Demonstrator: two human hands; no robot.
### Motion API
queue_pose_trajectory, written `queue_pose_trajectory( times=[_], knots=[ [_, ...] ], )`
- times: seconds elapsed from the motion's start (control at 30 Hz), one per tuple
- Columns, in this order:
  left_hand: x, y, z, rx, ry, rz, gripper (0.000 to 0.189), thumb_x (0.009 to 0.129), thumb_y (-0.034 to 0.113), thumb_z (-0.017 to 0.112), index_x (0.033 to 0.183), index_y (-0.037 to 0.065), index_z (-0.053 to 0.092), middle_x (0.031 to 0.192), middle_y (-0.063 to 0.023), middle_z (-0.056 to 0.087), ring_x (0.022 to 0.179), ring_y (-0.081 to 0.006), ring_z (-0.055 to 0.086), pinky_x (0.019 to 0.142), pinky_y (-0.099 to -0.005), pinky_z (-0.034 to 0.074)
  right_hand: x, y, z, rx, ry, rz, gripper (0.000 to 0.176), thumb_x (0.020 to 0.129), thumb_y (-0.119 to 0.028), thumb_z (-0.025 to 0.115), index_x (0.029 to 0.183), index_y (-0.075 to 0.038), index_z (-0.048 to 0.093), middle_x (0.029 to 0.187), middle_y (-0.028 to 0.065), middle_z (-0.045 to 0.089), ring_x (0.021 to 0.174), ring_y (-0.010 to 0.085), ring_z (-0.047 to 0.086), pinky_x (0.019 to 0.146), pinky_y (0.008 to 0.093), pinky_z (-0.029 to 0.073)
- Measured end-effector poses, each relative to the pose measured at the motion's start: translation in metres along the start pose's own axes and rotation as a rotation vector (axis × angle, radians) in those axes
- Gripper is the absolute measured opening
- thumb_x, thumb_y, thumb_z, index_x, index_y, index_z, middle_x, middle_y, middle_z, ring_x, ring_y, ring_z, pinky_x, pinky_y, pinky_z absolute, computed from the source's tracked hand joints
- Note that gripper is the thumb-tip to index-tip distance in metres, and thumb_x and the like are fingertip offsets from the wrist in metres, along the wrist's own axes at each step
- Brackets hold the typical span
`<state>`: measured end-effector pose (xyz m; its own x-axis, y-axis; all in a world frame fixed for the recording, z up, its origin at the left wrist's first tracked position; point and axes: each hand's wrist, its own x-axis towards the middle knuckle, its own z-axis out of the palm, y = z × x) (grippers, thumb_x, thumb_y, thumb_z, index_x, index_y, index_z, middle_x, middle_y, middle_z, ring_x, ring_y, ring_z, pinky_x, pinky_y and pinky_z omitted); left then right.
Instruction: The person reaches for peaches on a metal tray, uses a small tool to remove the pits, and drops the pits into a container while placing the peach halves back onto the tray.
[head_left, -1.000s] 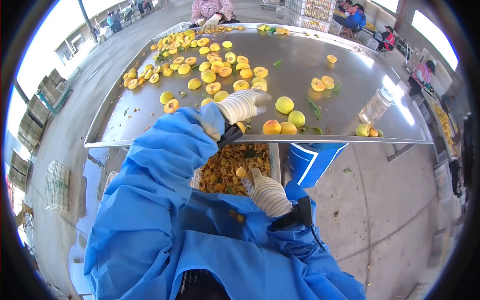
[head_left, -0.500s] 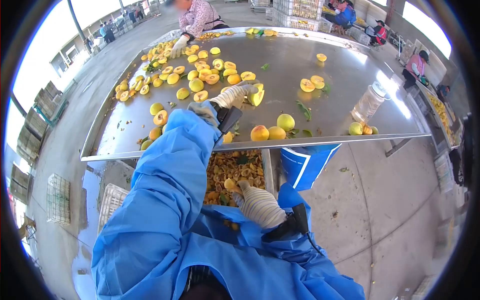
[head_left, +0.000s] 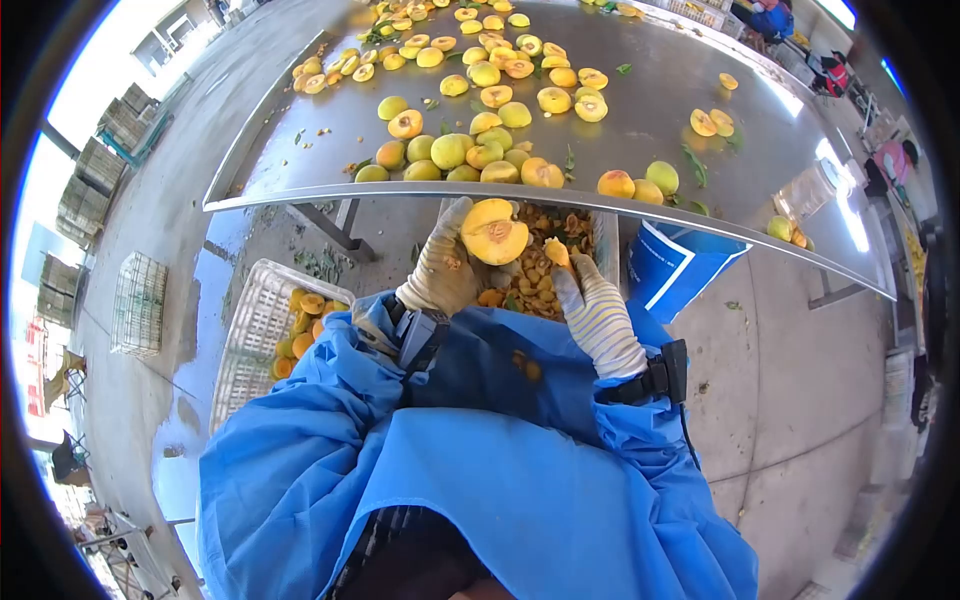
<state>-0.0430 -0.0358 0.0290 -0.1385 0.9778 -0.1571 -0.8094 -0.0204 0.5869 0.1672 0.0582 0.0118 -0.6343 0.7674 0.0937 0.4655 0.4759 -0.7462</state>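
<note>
My left hand [head_left: 445, 268], in a soiled work glove, is closed around a yellow peach half [head_left: 495, 232] just past the table's near edge. The cut face is turned up toward me and shows a brownish hollow in the middle. My right hand [head_left: 605, 320], in a striped glove, pinches a small yellow-orange thing [head_left: 557, 253] upright between thumb and fingers; whether it is a tool end or fruit I cannot make out. Below both hands sits a crate of brown pits and scraps [head_left: 545, 290]. Several peaches [head_left: 448, 152] lie along the table edge.
The metal table [head_left: 330, 185] carries many more peach halves [head_left: 485, 72] farther back. A white basket [head_left: 245, 350] with fruit stands at my left, a blue bin [head_left: 665, 275] under the table at right. A clear jar [head_left: 805, 190] stands near the right end.
My left hand has come back from over the table toward my right hand, bringing the peach half. My right hand has risen, still gripping the small thing. The view has tilted down.
</note>
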Motion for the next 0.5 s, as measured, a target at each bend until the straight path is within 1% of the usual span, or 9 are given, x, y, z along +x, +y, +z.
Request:
queue_pose_trajectory(
  times=[0.1, 0.13, 0.23, 0.27, 0.37, 0.4, 0.43, 0.5],
  knots=[
    [-0.010, -0.020, -0.006, -0.070, 0.158, 0.022, 0.056, 0.090, 0.051, 0.058, 0.125, 0.007, 0.056, 0.103, -0.0151, 0.068, 0.082, -0.0282, 0.068, 0.068, -0.0431, 0.058, 0.000, -0.009, -0.003, -0.017, -0.023, 0.012, 0.055, 0.096, -0.048, 0.050, 0.121, 0.000, 0.060, 0.096, 0.0299, 0.066, 0.092, 0.0465, 0.062, 0.083, 0.0484, 0.049],
    [-0.011, -0.024, 0.002, -0.069, 0.202, 0.082, 0.052, 0.088, 0.045, 0.062, 0.122, 0.005, 0.058, 0.106, -0.0143, 0.066, 0.092, -0.0267, 0.067, 0.080, -0.0418, 0.057, -0.001, -0.011, -0.003, -0.078, -0.015, 0.020, 0.057, 0.096, -0.052, 0.047, 0.113, -0.001, 0.064, 0.092, 0.0275, 0.067, 0.091, 0.0446, 0.063, 0.081, 0.0483, 0.049],
    [-0.010, -0.022, -0.016, 0.169, -0.111, -0.020, 0.040, 0.091, 0.033, 0.061, 0.120, 0.006, 0.059, 0.114, -0.0097, 0.063, 0.101, -0.0213, 0.064, 0.089, -0.0360, 0.053, 0.001, -0.025, -0.012, -0.234, -0.155, 0.118, 0.061, 0.097, -0.057, 0.041, 0.105, -0.001, 0.065, 0.087, 0.0250, 0.067, 0.089, 0.0425, 0.064, 0.079, 0.0486, 0.049],
    [-0.008, -0.020, -0.021, 0.228, -0.177, -0.093, 0.039, 0.092, 0.031, 0.060, 0.119, 0.003, 0.061, 0.116, -0.0079, 0.062, 0.105, -0.0180, 0.061, 0.093, -0.0311, 0.050, 0.002, -0.020, -0.007, -0.294, -0.139, 0.114, 0.064, 0.098, -0.058, 0.034, 0.099, -0.002, 0.064, 0.084, 0.0226, 0.068, 0.087, 0.0404, 0.065, 0.078, 0.0491, 0.049],
    [-0.012, -0.019, -0.013, 0.521, -0.208, -0.249, 0.047, 0.092, 0.032, 0.060, 0.128, 0.003, 0.058, 0.119, -0.0071, 0.061, 0.111, -0.0159, 0.057, 0.096, -0.0320, 0.048, 0.003, -0.018, -0.002, -0.376, -0.100, 0.103, 0.059, 0.099, -0.054, 0.035, 0.104, -0.002, 0.063, 0.083, 0.0225, 0.068, 0.085, 0.0407, 0.065, 0.077, 0.0490, 0.051],
    [-0.005, -0.026, -0.017, 0.494, -0.216, -0.264, 0.053, 0.092, 0.031, 0.061, 0.136, 0.003, 0.052, 0.123, -0.0071, 0.060, 0.116, -0.0158, 0.054, 0.099, -0.0321, 0.046, 0.002, -0.014, 0.001, -0.421, -0.109, 0.063, 0.053, 0.100, -0.049, 0.037, 0.110, -0.002, 0.060, 0.082, 0.0235, 0.068, 0.082, 0.0409, 0.066, 0.075, 0.0489, 0.052],
    [-0.003, -0.031, -0.022, 0.441, -0.139, -0.228, 0.058, 0.091, 0.031, 0.064, 0.140, 0.004, 0.048, 0.122, -0.0073, 0.060, 0.113, -0.0160, 0.056, 0.097, -0.0310, 0.047, 0.001, -0.008, 0.006, -0.462, -0.101, 0.056, 0.045, 0.097, -0.044, 0.047, 0.114, -0.003, 0.057, 0.078, 0.0255, 0.066, 0.079, 0.0428, 0.064, 0.070, 0.0494, 0.052],
    [-0.005, -0.035, -0.023, 0.337, 0.025, -0.155, 0.070, 0.088, 0.032, 0.068, 0.146, 0.005, 0.039, 0.121, -0.0076, 0.060, 0.107, -0.0164, 0.061, 0.093, -0.0287, 0.050, -0.003, -0.004, 0.007, -0.462, -0.158, 0.046, 0.045, 0.094, -0.040, 0.054, 0.115, 0.000, 0.055, 0.081, 0.0264, 0.066, 0.080, 0.0434, 0.064, 0.070, 0.0497, 0.051]
  ],
)
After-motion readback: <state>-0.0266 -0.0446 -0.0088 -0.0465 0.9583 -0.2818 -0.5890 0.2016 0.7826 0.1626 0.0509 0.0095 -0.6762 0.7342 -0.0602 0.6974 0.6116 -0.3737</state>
